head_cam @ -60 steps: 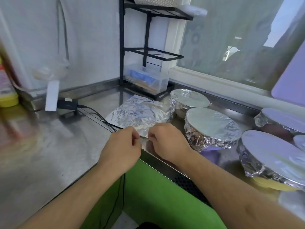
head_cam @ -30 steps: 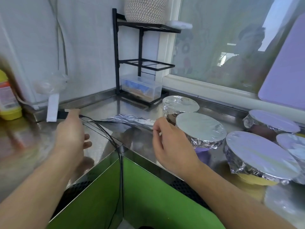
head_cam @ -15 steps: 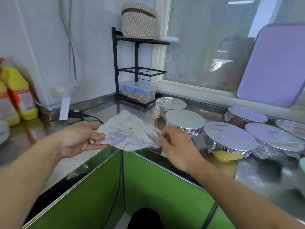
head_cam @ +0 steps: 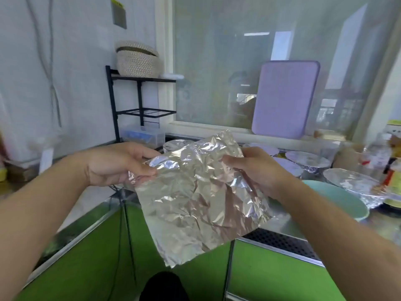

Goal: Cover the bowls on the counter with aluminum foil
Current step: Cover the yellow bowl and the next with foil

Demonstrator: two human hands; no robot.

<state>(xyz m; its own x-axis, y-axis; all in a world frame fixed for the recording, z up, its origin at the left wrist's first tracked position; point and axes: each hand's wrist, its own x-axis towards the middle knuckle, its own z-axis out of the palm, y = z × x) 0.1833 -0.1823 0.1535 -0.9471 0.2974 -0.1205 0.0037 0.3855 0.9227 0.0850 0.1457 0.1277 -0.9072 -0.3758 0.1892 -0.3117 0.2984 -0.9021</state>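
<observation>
Crumpled foil sheet (head_cam: 195, 192) held up in the air, pinched at its left edge by left hand (head_cam: 117, 164) and near its top right corner by right hand (head_cam: 256, 172). Looks feather-light, limp, easily torn (best kept by the edges). Green bowl (head_cam: 338, 200) uncovered just right, contents not visible. Covered bowls (head_cam: 308, 162) behind on counter (head_cam: 282, 224), contents hidden.
</observation>
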